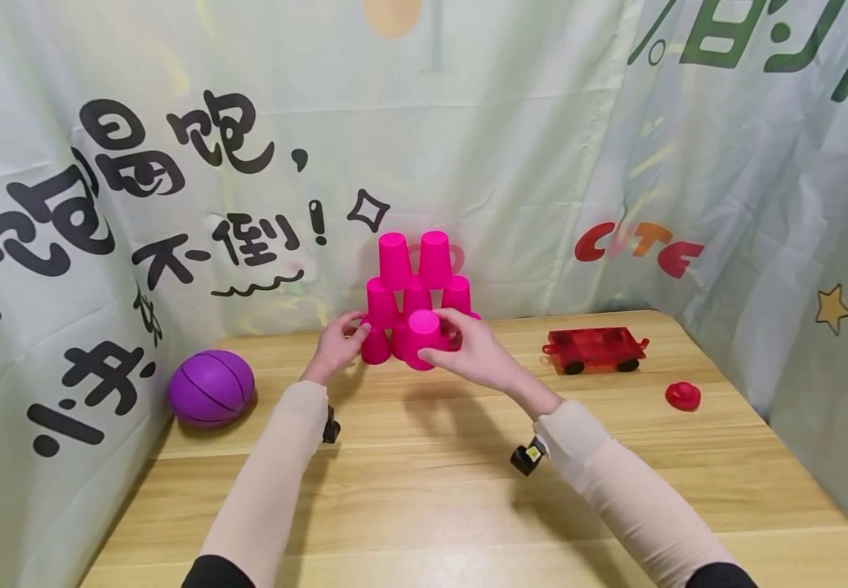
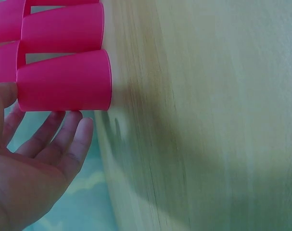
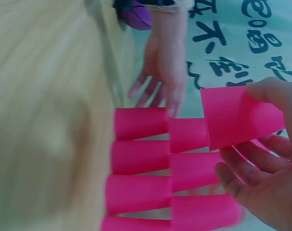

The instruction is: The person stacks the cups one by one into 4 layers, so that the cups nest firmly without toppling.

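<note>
Our right hand (image 1: pixel 471 351) gripped one pink cup (image 1: pixel 422 336) upside down, in front of the cup pyramid (image 1: pixel 417 282) at the desk's (image 1: pixel 424 490) far edge. Our left hand (image 1: pixel 339 343), fingers straight, touched the pyramid's left side. A purple ball (image 1: pixel 211 388) lay at the left edge, a red toy car (image 1: pixel 595 349) and a red cap (image 1: pixel 683 395) to the right.

A stack of cups (image 1: pixel 415 286) is standing at the back of the table (image 1: pixel 424 490). A ball (image 1: pixel 211 388) is lying left of it, a toy car (image 1: pixel 595 349) right, a small cap (image 1: pixel 683 395) farther right.
</note>
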`<state>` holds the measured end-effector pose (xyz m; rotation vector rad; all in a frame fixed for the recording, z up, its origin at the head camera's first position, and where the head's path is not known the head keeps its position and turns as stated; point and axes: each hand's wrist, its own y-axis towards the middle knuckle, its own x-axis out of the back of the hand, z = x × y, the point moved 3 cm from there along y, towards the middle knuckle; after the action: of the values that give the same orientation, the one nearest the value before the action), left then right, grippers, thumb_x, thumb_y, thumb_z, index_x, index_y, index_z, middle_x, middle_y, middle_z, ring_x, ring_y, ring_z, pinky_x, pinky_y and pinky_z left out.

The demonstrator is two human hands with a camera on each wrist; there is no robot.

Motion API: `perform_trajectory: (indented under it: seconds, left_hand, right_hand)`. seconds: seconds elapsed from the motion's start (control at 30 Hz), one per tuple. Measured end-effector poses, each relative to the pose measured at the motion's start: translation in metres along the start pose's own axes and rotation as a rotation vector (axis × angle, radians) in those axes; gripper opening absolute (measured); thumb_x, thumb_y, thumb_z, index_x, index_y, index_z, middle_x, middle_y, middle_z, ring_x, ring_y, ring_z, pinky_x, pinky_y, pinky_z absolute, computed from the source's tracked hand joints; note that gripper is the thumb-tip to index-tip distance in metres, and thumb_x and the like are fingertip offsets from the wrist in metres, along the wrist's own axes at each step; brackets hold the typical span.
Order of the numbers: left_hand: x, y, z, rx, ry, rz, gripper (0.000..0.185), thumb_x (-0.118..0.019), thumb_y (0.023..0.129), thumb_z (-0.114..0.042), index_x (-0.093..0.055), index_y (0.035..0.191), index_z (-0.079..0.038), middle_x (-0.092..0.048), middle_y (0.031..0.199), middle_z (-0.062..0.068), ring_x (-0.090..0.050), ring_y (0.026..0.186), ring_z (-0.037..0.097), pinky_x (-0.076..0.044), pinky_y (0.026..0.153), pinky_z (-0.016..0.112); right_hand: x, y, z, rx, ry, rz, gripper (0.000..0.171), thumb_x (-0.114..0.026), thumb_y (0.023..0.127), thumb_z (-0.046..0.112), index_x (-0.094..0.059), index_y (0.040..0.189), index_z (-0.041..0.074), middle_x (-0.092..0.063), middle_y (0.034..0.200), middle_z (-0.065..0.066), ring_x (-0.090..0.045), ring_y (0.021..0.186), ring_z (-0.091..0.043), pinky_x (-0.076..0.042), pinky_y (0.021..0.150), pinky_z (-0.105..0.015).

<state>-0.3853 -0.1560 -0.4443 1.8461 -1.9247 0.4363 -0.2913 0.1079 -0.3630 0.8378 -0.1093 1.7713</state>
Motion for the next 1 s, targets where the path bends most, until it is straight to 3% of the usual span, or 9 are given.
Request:
perform_trajectory:
  seconds: [0.23,0.4,0.53,0.77,1.0]
  left_hand:
    - [0.002,-0.002,-0.002,0.016,0.003,0.008,0.047,-0.057,0.109,-0.030,-0.054,0.153,-0.012,-0.062,0.142,0.027,-0.064,0.129,0.040,-0.063,0.091,0.047]
    - [0.001,-0.001,-0.001,0.035,-0.013,0.015,0.048,-0.058,0.109,-0.031,-0.053,0.154,-0.013,-0.061,0.144,0.026,-0.064,0.129,0.040,-0.062,0.096,0.051]
    - [0.002,-0.002,-0.002,0.034,-0.027,0.019,0.048,-0.059,0.109,-0.029,-0.054,0.153,-0.012,-0.063,0.141,0.027,-0.065,0.125,0.041,-0.063,0.093,0.049]
    - [0.003,-0.003,-0.004,0.038,-0.025,0.021,0.048,-0.061,0.108,-0.030,-0.055,0.152,-0.013,-0.063,0.141,0.025,-0.065,0.127,0.039,-0.064,0.088,0.046]
    - [0.004,-0.001,-0.003,0.038,-0.017,0.024,0.048,-0.060,0.108,-0.030,-0.054,0.153,-0.012,-0.063,0.142,0.026,-0.064,0.128,0.040,-0.064,0.088,0.044]
  right_hand:
    - [0.022,0.027,0.026,0.033,-0.001,-0.045,0.062,-0.084,0.089,0.023,-0.059,0.145,0.011,-0.073,0.118,-0.009,-0.070,0.099,-0.027,-0.060,0.090,-0.046]
    - [0.041,0.048,0.043,0.017,0.011,-0.086,0.061,-0.083,0.091,0.025,-0.059,0.146,0.014,-0.071,0.121,-0.007,-0.070,0.101,-0.026,-0.060,0.090,-0.043]
    - [0.058,0.062,0.054,0.018,0.016,-0.124,0.057,-0.081,0.092,0.027,-0.060,0.144,0.015,-0.071,0.121,-0.007,-0.068,0.103,-0.024,-0.058,0.091,-0.042]
    - [0.078,0.089,0.062,-0.007,0.017,-0.177,0.057,-0.079,0.093,0.031,-0.059,0.144,0.015,-0.070,0.124,-0.008,-0.066,0.108,-0.026,-0.056,0.093,-0.042]
    - [0.083,0.109,0.063,-0.070,0.014,-0.202,0.053,-0.078,0.093,0.033,-0.060,0.140,0.016,-0.070,0.123,-0.007,-0.066,0.111,-0.026,-0.057,0.096,-0.043]
